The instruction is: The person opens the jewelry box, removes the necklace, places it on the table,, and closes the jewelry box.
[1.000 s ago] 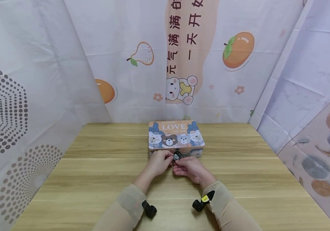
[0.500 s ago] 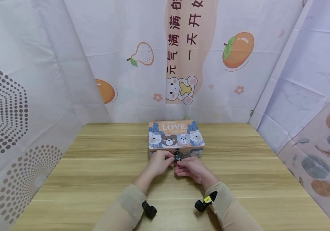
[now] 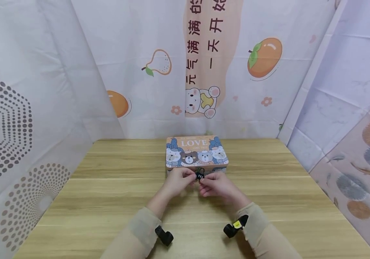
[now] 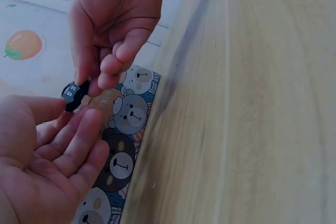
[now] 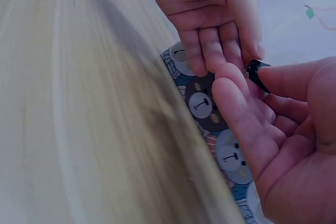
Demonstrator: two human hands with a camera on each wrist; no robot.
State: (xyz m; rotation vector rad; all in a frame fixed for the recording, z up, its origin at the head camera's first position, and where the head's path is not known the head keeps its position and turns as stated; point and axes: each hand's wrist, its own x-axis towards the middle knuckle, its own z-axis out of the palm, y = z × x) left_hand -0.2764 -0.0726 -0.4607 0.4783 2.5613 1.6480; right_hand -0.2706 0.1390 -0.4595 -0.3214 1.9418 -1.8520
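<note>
A small black combination padlock [image 3: 199,176] with pale digits on its dials is held between both hands, in front of the box's front side. My left hand [image 3: 180,181] pinches it from the left with thumb and fingers. From the right, my right hand [image 3: 220,185] pinches its other side. In the left wrist view the padlock [image 4: 75,95] shows its number dials. The right wrist view shows only a dark edge of the padlock [image 5: 257,75] past the thumb. Whether its shackle passes through the box's clasp, I cannot tell.
A lidded box [image 3: 196,151] printed with bears and the word LOVE stands at the back of the wooden table [image 3: 123,194]. Behind it hangs a white curtain [image 3: 133,90] with printed fruit and lettering. More patterned cloth [image 3: 343,118] hangs at the right.
My right hand has shifted slightly to the right. The padlock has turned between the fingers, and its pale digits now face up. My left hand stays nearly in place.
</note>
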